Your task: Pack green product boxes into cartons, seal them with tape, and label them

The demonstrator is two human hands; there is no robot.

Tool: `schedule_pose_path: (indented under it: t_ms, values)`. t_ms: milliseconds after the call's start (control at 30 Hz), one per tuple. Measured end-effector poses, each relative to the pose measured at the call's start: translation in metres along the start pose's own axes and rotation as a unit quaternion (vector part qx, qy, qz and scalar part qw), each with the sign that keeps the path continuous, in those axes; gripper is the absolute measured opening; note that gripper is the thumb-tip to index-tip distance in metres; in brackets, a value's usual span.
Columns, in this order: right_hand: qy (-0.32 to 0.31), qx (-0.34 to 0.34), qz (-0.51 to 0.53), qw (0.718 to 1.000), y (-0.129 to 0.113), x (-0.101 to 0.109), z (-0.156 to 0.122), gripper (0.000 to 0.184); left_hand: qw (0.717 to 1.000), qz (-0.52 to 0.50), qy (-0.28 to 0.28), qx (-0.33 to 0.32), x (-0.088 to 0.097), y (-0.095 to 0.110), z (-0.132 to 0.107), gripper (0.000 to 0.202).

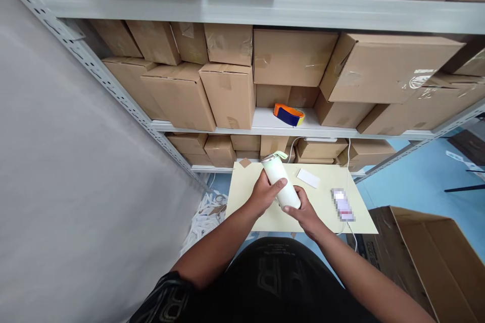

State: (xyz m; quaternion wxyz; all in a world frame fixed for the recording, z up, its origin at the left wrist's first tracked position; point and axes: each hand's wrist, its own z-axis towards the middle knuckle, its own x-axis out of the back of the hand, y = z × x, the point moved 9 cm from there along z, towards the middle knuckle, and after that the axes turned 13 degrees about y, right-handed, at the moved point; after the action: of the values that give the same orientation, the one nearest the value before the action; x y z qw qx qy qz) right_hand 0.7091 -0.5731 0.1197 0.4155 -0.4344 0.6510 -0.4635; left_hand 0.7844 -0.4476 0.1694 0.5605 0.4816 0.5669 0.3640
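Observation:
A white tumbler with a pale green loop at its lid is tilted in the air above a cream tabletop. My left hand is closed around its upper side, the thumb lying across the front. Around the lower end, my right hand grips it with the thumb near the base. The far sides of both hands' fingers are hidden behind the tumbler. On the tabletop, a white flat card or box lies to the right of the tumbler, and a phone with a blurred screen lies farther right.
Metal shelves with many cardboard boxes rise ahead. An orange and navy roll sits on the middle shelf. White cables hang by the tabletop. A large open carton stands at right; white scraps lie at left, beside a grey wall.

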Motion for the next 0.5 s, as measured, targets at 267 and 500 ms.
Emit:
schedule_pose_path:
  t_ms: [267,500]
  values:
    - [-0.048,-0.022,0.04,0.998,0.001,0.007,0.006,0.067,0.998,0.052,-0.035,-0.018,-0.012,0.0,0.002,0.066]
    - [0.015,0.128,-0.137,0.982,0.009,0.032,0.034,0.075,0.964,0.174,-0.11,-0.168,-0.035,0.018,-0.016,0.086]
